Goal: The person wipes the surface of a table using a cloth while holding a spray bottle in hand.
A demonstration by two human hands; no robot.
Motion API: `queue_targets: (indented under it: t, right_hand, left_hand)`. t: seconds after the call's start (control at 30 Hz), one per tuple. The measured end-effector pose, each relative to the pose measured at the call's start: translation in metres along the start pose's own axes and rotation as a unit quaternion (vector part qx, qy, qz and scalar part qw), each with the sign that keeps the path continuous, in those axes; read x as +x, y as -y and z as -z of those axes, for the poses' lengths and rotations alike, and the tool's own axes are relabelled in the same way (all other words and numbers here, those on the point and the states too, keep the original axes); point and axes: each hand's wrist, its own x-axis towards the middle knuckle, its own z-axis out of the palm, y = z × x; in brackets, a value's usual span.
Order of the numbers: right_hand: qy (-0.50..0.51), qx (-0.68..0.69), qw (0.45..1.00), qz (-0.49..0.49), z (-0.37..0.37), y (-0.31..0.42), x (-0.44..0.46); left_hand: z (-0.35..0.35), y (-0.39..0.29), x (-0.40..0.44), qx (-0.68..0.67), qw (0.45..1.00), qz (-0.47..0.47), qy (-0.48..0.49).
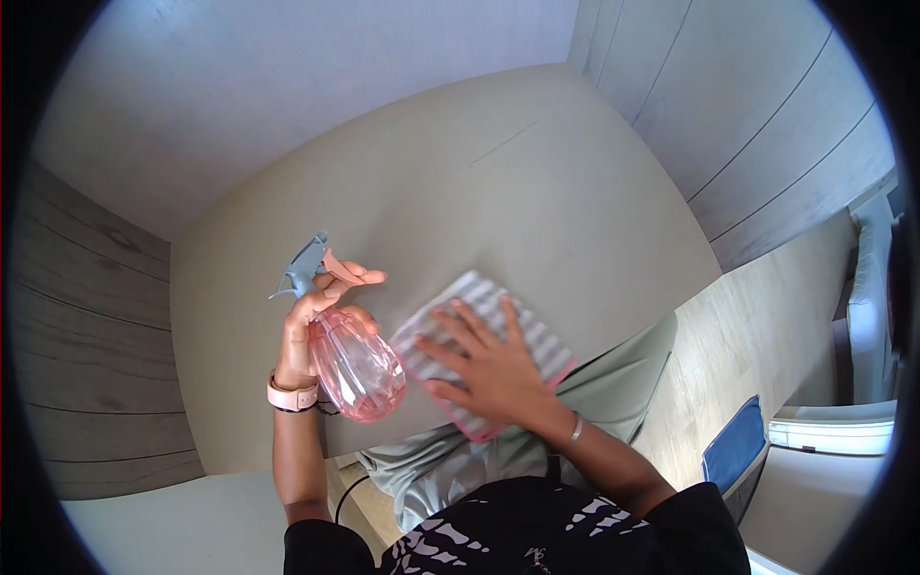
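My left hand (321, 311) is wrapped round the neck of a clear pink spray bottle (356, 369) with a blue-grey head and a pink trigger. The bottle is tilted above the left part of the beige tabletop (460, 211), its base toward my body. Flat on a grey-and-white striped cloth (476, 292) with a pink edge lies my right hand (479, 359), fingers spread. The cloth rests at the table's near edge and hangs slightly past it.
Light walls (287, 77) border the table at the back, with wood-grain panels (96, 326) at the left. My legs (623, 383) are under the near edge. A blue object (736, 441) stands at the lower right beside a pale cabinet (815, 489).
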Motion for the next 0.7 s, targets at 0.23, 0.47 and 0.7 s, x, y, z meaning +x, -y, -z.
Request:
queue_targets:
  t: [0.23,0.47,0.7]
  right_hand:
    - [-0.019,-0.119,0.971,-0.207,0.053,-0.117,-0.057]
    - [-0.071,-0.138,0.906,-0.394,0.079,-0.247,-0.025]
    - [-0.045,-0.156,0.927,-0.338,0.038,-0.205,0.09]
  left_hand:
    - [0.026,-0.001,0.007,-0.027,0.999,0.017,-0.017]
    - [0.041,-0.02,0.01,-0.006,0.999,-0.001,-0.052]
    - [0.055,-0.024,-0.004,-0.028,0.995,-0.035,-0.091]
